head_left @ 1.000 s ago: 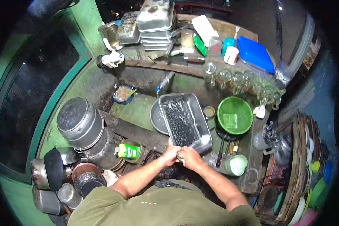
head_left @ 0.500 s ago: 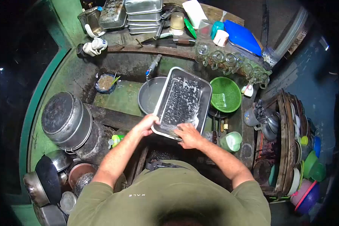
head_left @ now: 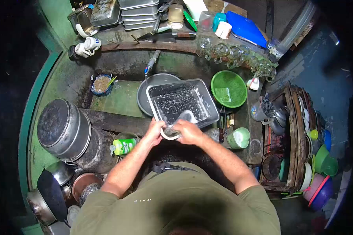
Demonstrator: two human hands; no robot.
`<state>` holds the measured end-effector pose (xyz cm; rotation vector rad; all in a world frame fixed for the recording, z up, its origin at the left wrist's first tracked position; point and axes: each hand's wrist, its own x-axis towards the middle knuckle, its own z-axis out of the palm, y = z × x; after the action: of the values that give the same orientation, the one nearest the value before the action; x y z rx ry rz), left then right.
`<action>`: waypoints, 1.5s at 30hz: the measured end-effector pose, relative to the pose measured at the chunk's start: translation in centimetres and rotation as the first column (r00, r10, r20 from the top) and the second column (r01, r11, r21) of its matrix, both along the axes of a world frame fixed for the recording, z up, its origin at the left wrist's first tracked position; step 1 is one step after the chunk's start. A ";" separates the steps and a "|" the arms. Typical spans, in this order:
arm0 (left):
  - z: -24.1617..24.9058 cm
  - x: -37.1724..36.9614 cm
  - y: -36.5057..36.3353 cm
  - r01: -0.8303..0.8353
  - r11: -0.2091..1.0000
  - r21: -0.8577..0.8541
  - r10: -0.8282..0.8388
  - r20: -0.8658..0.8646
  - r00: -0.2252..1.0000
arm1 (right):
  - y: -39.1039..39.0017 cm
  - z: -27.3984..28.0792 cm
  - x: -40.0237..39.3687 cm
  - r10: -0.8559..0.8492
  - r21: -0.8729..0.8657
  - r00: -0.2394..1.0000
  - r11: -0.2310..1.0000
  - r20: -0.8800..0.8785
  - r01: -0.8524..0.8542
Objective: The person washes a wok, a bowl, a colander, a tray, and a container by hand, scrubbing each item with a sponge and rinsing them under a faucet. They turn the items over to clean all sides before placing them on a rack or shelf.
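A rectangular metal baking pan (head_left: 177, 102) with white suds and droplets inside is held tilted over the sink. My left hand (head_left: 156, 131) is closed on its near left corner. Inside the near edge, my right hand (head_left: 190, 132) is curled with a pale, foamy, blurred thing at its fingers; I cannot make out whether that is a scrubber or only suds. Behind the pan, partly hidden by it, sits a round grey basin (head_left: 144, 98) under the tap (head_left: 151, 62). A green plastic basket (head_left: 239, 88) stands just right of the pan.
A green-labelled bottle (head_left: 124, 146) lies near my left forearm. On the left is a large pot (head_left: 64, 127). Glass mugs (head_left: 220, 49) line the back ledge, beside stacked metal pans (head_left: 139, 17) and a knife (head_left: 184, 35). A wooden dish rack (head_left: 296, 137) stands on the right.
The pan has turned clockwise and its near edge is lower. My right hand has shifted left toward the near corner, and the pale foamy patch now shows at its fingers.
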<state>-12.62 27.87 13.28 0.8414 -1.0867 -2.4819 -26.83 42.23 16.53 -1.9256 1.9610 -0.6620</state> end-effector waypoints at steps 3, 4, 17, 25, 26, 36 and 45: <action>1.6 1.4 -2.3 -0.070 0.989 0.128 0.074 -0.027 0.997 | 2.9 -1.0 -6.3 -0.099 0.188 0.984 0.974 -0.147 0.126; 1.8 1.9 -3.7 -0.020 0.990 0.140 0.021 -0.004 1.000 | 3.7 1.2 -7.2 -0.063 0.259 0.963 0.957 -0.262 0.133; -0.6 -5.3 3.1 -0.217 0.972 -0.091 0.215 -0.027 0.976 | -0.3 2.0 1.4 -0.253 0.035 0.966 0.967 0.056 0.251; -0.2 -2.6 -5.6 0.134 0.977 -0.169 -0.109 0.145 0.983 | 3.4 2.4 -6.4 0.119 0.233 0.923 0.972 -0.365 -0.033; 1.3 -2.4 -6.1 0.163 0.962 -0.219 -0.128 0.166 0.978 | 4.1 2.6 -7.1 0.147 0.253 0.904 0.966 -0.402 -0.044; 3.3 -6.3 -3.4 -0.058 0.998 0.017 0.060 -0.134 0.989 | 2.7 11.0 -12.9 -0.175 0.272 0.930 0.959 0.324 0.086; 3.7 -10.2 -2.0 -0.186 -0.011 -0.983 0.319 -0.180 0.931 | 4.4 11.7 -18.3 -0.239 0.086 0.898 0.971 0.370 0.223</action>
<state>-22.78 25.89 17.03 0.5230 -2.0195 -0.7552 -45.12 46.58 28.26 -1.4173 1.9439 -0.9668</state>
